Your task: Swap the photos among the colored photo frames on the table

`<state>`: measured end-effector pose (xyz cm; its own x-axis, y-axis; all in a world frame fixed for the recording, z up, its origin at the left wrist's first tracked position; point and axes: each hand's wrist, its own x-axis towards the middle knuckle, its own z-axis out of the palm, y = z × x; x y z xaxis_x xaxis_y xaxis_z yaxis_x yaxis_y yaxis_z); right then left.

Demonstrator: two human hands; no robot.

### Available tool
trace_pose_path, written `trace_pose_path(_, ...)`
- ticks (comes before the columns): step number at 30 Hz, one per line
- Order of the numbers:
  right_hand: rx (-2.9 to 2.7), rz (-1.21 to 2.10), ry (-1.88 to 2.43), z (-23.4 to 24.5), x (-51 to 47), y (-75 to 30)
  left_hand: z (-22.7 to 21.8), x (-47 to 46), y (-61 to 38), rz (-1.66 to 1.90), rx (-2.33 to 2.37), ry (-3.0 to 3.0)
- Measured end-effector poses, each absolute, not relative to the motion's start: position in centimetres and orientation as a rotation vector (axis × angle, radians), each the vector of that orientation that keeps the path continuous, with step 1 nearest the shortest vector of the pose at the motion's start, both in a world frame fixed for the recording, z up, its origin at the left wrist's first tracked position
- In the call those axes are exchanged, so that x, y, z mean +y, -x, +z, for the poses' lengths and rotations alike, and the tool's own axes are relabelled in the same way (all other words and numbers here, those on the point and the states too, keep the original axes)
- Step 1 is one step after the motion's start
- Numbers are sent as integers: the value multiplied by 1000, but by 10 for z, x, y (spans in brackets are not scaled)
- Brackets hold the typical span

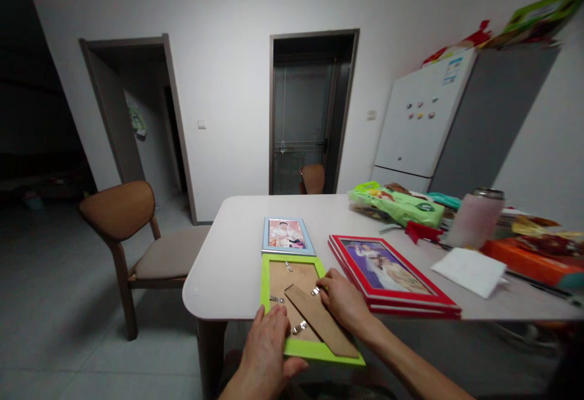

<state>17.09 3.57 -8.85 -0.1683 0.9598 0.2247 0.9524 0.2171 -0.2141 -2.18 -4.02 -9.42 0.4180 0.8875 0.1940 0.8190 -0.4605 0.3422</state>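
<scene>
A lime-green picture frame (266, 278) lies back side up at the table's near edge, partly overhanging it. Its brown backing board (279, 273) carries a slanted easel stand (319, 318) and several small metal clips. My left hand (269, 345) grips the frame's near left corner, fingers over the left border and thumb along the near edge. At the right border, my right hand (340, 296) has its fingers closed at a metal turn clip (314, 291). Just beyond the green frame, a light-blue picture frame (264, 235) with a photo lies face up.
Stacked red picture frames (406, 301) lie right of my right hand. Farther right are a white tissue (469, 269), a pink tumbler (477, 220), a green snack bag (401, 204) and an orange box (524, 261). A wooden chair (121, 211) stands left of the white table (223, 266).
</scene>
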Motion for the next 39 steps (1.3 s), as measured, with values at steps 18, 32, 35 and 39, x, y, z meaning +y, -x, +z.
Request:
trace_pose_path(18, -2246, 209, 1457, -83, 43, -100, -99, -41, 20, 676, 1468, -2419)
trace_pose_path(32, -2112, 33, 1793, -99, 90, -120, -102, -37, 21, 709, 1417, -2380)
trace_pose_path(35, -2134, 28, 1794, -97, 87, -120, -101, -36, 21, 690, 1417, -2379)
trace_pose_path(39, -2165, 38, 1786, -92, 84, -121, -102, -35, 22, 709, 1372, -2429)
